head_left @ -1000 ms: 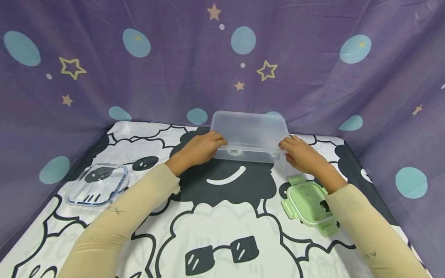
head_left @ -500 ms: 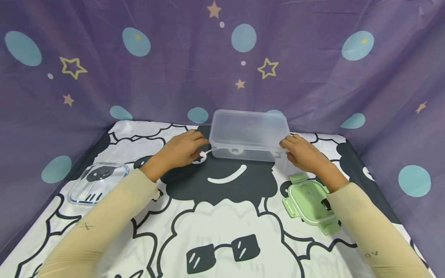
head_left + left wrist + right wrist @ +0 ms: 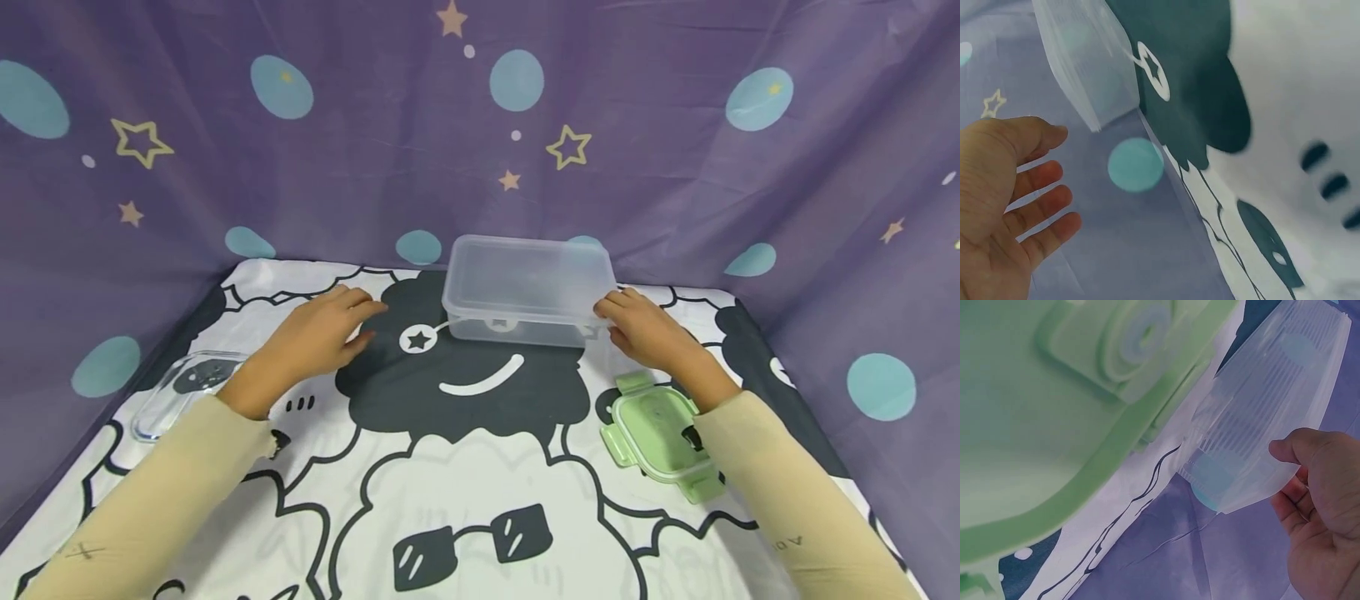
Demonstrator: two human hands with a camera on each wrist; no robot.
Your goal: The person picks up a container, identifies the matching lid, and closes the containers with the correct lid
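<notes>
A translucent plastic box [image 3: 525, 279] stands at the back of the cloth-covered table, near the curtain. At its right front corner my right hand [image 3: 643, 329] pinches the rim, the thumb on one side and fingers behind, as the right wrist view shows. My left hand [image 3: 315, 333] hovers to the left of the box, apart from it, with fingers spread and nothing held. Below my right hand lies a green lid [image 3: 656, 425] with side clips, partly covered by my forearm. A clear glass dish [image 3: 161, 400] sits at the left, partly behind my left wrist.
A black and white sheep-print cloth [image 3: 465, 475] covers the table. Behind and on both sides hangs a purple curtain [image 3: 390, 183] with stars and blue spots. In the right wrist view the green lid [image 3: 1066, 469] looms large and close.
My left hand has let go of the box's left front corner and moved away to the left. The box and my right hand stay about where they were.
</notes>
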